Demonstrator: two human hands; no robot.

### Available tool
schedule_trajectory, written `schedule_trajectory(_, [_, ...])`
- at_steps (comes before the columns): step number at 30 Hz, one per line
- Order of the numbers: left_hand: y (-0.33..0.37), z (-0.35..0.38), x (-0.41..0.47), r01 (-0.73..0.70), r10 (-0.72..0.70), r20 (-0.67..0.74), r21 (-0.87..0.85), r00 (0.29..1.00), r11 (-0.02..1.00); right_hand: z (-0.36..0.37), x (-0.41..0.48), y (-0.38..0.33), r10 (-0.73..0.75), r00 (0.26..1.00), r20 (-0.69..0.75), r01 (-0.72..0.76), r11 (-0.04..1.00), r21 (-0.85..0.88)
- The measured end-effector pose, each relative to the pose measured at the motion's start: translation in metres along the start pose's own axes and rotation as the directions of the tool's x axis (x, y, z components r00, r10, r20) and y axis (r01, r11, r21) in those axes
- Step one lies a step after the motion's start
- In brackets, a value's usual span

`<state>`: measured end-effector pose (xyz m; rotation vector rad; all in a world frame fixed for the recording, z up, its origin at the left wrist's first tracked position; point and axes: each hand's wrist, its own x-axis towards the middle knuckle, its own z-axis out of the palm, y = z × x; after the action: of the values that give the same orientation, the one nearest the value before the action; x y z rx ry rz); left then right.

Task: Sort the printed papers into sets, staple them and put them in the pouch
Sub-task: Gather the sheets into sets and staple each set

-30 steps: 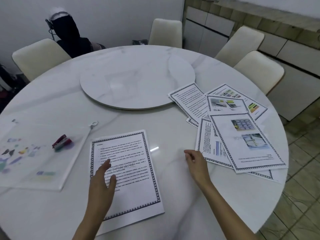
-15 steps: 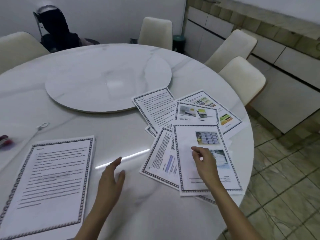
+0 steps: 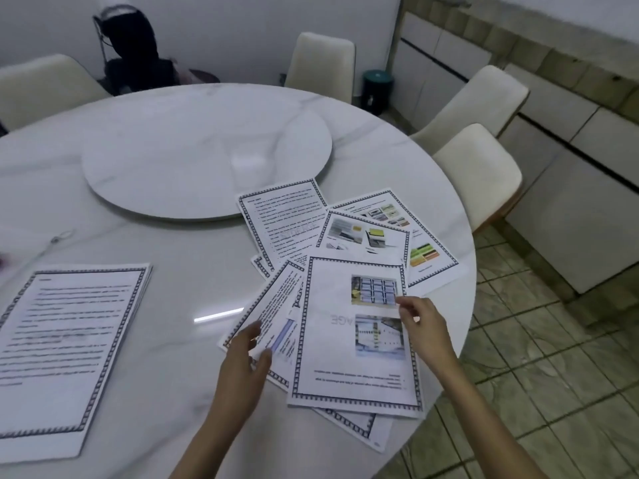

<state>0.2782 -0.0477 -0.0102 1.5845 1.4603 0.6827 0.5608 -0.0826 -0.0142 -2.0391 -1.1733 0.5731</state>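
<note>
Faint "STORAGE" watermark on text sheet

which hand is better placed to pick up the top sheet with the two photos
Probably the right hand: its fingers lie on the top sheet beside the upper photo, while the left hand is over the sheet underneath.

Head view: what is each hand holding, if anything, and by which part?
The right hand seems to pinch the top picture sheet at its right edge; the left hand, open, holds nothing.
</note>
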Motion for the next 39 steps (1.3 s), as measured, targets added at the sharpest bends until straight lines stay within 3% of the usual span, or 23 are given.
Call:
schedule_trajectory(6, [0.002, 0.008, 0.005, 0.041, -0.043, -0.024, -0.061, 0.999, 0.997, 0.001, 0.006, -0.001, -0.060, 0.996, 0.063, 0.059, 0.998, 0.017])
schedule_trajectory(13, [0.003, 0.012, -0.005, 0.103, -0.111, -0.131, -0.069, 0.985, 0.992, 0.014, 0.038, -0.019, -0.190, 0.948, 0.253, 0.191, 0.981, 0.022])
schedule_trajectory(19, [0.013, 0.038, 0.004, 0.195, -0.221, -0.281, -0.118, 0.934, 0.974, 0.031, 0.093, -0.034, -0.335, 0.786, 0.520, 0.381, 0.924, 0.019])
schedule_trajectory(22, [0.024, 0.059, 0.011, 0.232, -0.256, -0.306, -0.112, 0.917, 0.966, 0.037, 0.122, -0.032, -0.383, 0.722, 0.576, 0.457, 0.889, 0.019])
schedule_trajectory(30, [0.041, 0.092, 0.042, 0.395, -0.374, -0.309, 0.008, 0.875, 0.918, 0.029, 0.175, 0.005, -0.271, 0.794, 0.544, 0.481, 0.827, -0.290])
schedule_trajectory(39, [0.060, 0.106, 0.065, 0.463, -0.427, -0.278, 0.080, 0.861, 0.883, 0.024, 0.183, 0.019, -0.308, 0.801, 0.513, 0.495, 0.823, -0.279])
